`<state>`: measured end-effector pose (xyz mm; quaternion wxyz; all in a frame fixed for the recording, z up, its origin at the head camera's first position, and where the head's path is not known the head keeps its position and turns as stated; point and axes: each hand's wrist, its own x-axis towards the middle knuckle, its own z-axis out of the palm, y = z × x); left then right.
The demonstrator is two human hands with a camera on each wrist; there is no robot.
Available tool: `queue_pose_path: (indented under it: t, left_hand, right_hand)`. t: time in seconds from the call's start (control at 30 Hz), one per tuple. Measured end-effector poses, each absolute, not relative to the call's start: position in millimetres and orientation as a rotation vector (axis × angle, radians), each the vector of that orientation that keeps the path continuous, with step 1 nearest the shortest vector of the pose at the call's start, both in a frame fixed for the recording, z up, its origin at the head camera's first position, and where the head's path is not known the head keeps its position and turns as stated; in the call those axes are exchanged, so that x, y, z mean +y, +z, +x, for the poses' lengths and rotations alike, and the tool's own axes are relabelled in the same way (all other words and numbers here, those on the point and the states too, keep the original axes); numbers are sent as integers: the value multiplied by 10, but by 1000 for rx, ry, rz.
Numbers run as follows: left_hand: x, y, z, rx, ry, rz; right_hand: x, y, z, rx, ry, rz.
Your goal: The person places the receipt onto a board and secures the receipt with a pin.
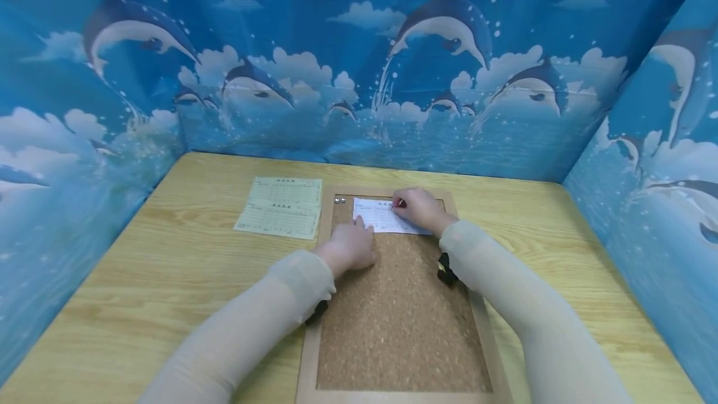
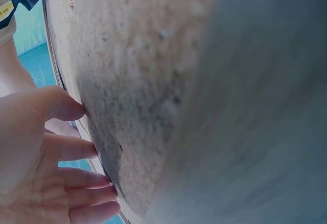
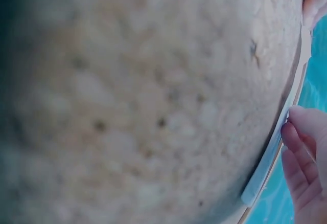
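Note:
A white printed slip (image 1: 377,217) lies across the upper part of a framed cork board (image 1: 404,317). My left hand (image 1: 352,245) rests at the slip's lower left corner, its fingertips on the paper and cork; the left wrist view shows those fingers (image 2: 84,183) spread and fairly straight. Over the slip's upper right part, my right hand (image 1: 421,209) has thumb and forefinger brought together at the paper. Between those fingertips (image 3: 294,124) is a tiny thumbtack, mostly hidden. Two silver thumbtacks (image 1: 339,201) sit in the board's top left corner.
Two pale green printed slips (image 1: 283,207) lie one above the other on the wooden table (image 1: 185,254), left of the board. A wooden frame (image 1: 311,354) edges the cork. Blue dolphin-print curtains (image 1: 314,67) enclose the table at the back and both sides.

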<state>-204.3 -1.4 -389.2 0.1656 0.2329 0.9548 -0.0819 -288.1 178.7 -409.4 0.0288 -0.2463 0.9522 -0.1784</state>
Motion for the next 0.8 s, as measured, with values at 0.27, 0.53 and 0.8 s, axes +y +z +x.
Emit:
queue_pose_path:
  t: [0.27, 0.53, 0.8]
  left_hand:
    - [-3, -3910, -2053, 2718, -248, 658]
    - [0, -3913, -2054, 2723, -264, 670]
    - [-3, -3914, -2059, 2720, -251, 664]
  right_hand:
    - [1878, -4126, -2884, 2887, -627, -711]
    - [1895, -4116, -2898, 2880, -531, -772]
    - [1865, -4118, -2881, 2894, -691, -673]
